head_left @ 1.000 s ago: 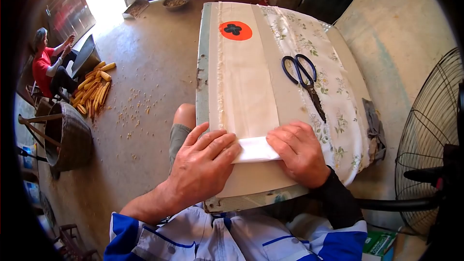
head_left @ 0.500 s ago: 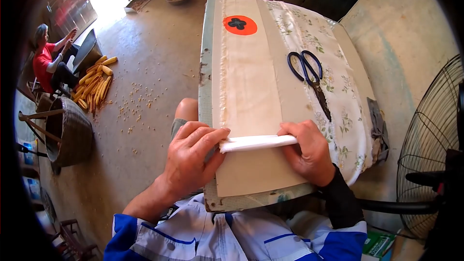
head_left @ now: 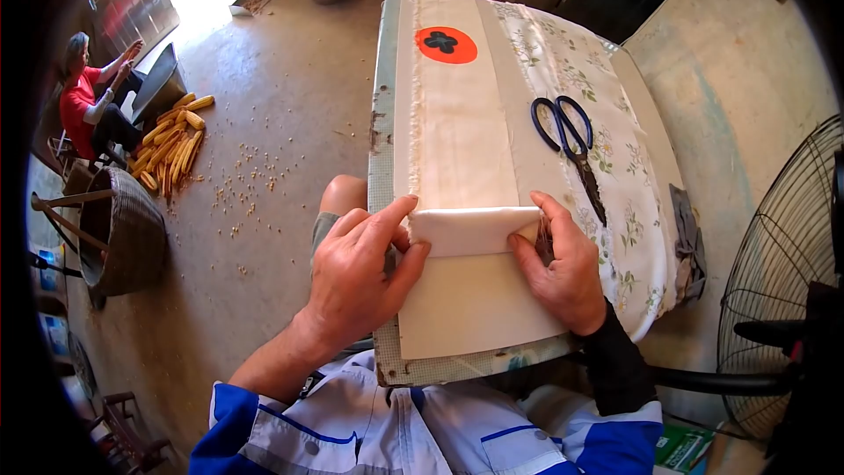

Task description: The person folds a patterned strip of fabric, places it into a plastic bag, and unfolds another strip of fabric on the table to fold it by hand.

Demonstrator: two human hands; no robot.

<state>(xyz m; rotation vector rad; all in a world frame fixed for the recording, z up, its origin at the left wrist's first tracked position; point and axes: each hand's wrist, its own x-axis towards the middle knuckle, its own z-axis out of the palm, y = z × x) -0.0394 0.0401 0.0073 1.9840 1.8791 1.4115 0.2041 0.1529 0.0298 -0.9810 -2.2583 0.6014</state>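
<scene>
A long strip of white cloth lies on a beige board, its near end folded back on itself. My left hand pinches the left corner of that fold between thumb and forefinger. At the fold's right corner, where loose threads hang, my right hand is closed on the cloth too. Beyond the fold, a red oval with a black clover-like shape lies at the strip's far end. Dark-handled scissors rest, handles away from me, on flowered cloth to the right.
A fan stands at the right, near the table. On the floor to the left are corn cobs, scattered kernels and a woven basket. A person in a red top sits behind them.
The narrow roll of cloth between my hands is now a wider, flatter flap. Both hands have shifted; its upper edge lies farther from me.
</scene>
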